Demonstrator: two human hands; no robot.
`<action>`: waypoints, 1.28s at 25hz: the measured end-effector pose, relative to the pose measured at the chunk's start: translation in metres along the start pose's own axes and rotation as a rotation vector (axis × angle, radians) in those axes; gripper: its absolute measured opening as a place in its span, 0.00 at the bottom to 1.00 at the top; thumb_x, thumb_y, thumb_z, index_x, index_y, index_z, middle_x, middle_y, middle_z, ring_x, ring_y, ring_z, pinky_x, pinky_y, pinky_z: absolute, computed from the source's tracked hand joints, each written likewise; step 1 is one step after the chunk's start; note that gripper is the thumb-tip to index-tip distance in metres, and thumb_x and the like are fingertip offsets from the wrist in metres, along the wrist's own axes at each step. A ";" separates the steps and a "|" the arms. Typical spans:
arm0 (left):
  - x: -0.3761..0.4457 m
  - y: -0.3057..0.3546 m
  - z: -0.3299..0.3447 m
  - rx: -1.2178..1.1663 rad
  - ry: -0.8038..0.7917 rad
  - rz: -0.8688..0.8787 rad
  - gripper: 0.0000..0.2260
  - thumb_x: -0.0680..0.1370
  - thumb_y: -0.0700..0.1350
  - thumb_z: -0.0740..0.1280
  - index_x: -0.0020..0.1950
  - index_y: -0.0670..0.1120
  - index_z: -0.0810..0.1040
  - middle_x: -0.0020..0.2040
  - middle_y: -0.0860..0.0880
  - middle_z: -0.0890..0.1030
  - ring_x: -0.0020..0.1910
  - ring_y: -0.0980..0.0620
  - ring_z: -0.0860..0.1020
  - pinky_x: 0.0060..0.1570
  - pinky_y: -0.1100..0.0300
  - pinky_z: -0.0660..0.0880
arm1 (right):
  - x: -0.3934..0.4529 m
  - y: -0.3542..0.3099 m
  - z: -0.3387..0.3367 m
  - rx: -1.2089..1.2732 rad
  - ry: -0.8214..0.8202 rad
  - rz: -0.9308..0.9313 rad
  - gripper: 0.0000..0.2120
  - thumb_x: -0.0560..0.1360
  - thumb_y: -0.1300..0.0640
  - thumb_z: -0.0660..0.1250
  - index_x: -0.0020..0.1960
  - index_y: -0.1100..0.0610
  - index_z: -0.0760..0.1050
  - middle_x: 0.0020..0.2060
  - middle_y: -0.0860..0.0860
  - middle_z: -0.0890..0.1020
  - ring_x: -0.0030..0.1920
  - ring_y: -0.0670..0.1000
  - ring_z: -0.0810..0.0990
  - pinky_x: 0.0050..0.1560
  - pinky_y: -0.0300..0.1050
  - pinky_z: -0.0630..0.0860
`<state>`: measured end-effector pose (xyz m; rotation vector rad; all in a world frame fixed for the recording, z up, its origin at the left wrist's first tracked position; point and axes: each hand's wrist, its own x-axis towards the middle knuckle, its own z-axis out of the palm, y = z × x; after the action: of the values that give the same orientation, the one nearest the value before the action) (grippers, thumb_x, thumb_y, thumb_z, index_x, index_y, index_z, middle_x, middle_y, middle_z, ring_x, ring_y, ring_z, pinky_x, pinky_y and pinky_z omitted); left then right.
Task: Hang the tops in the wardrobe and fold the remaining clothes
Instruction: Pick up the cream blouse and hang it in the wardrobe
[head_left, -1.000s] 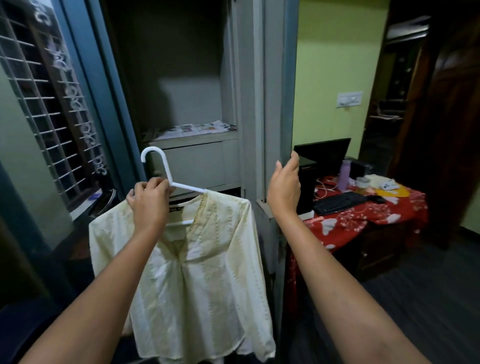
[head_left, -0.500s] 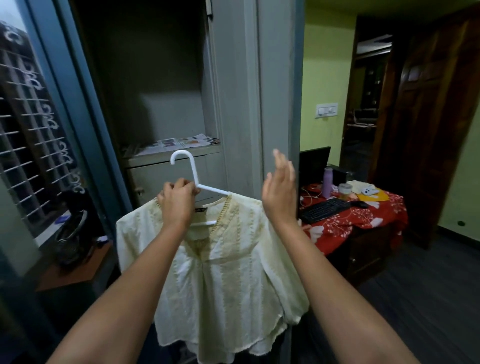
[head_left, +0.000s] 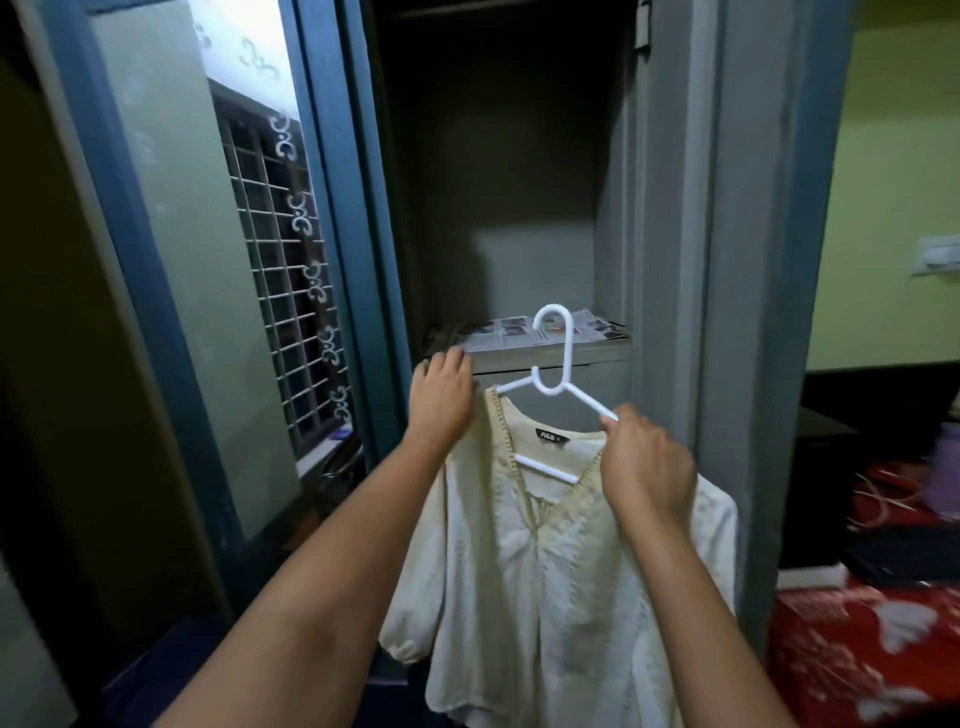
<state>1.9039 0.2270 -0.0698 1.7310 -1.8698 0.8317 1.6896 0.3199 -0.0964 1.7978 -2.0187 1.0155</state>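
Hanging step: left hand (head_left: 441, 402) grips top (head_left: 561, 571) shoulder, right hand (head_left: 644, 462) pinches hanger (head_left: 555, 358) arm (wardrobe (head_left: 519, 182) open). Next: lift hook to rail.

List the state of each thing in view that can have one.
Wardrobe: open, nothing hanging in the part that shows.
Top: on the hanger, not yet hung.
Hanger: held upright, hook free.
Left hand: holds the top's shoulder.
Right hand: fingers grip the hanger's arm.
Newspaper: flat on the shelf.
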 end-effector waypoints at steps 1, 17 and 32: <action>0.011 -0.016 0.010 0.114 -0.056 -0.010 0.17 0.80 0.45 0.57 0.69 0.46 0.68 0.67 0.47 0.70 0.67 0.46 0.67 0.69 0.50 0.60 | 0.004 -0.003 0.004 0.005 0.003 0.011 0.14 0.83 0.51 0.51 0.55 0.56 0.73 0.47 0.53 0.82 0.46 0.56 0.80 0.36 0.44 0.62; 0.005 -0.074 0.029 0.617 -0.138 0.059 0.16 0.79 0.55 0.59 0.55 0.50 0.83 0.51 0.53 0.81 0.68 0.48 0.64 0.67 0.36 0.30 | 0.034 -0.030 0.040 0.094 -0.180 -0.002 0.15 0.81 0.47 0.56 0.54 0.56 0.75 0.50 0.55 0.82 0.52 0.59 0.80 0.39 0.45 0.65; -0.230 -0.244 -0.140 -0.098 0.427 -0.826 0.45 0.74 0.46 0.69 0.77 0.39 0.39 0.78 0.41 0.46 0.75 0.37 0.54 0.72 0.46 0.57 | -0.053 -0.210 0.010 0.345 -0.218 -0.230 0.18 0.79 0.44 0.60 0.54 0.57 0.77 0.52 0.60 0.81 0.53 0.62 0.79 0.43 0.48 0.70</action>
<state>2.1599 0.4823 -0.0987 1.8397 -0.7835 0.6693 1.9018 0.3560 -0.0667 2.3478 -1.7738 1.1963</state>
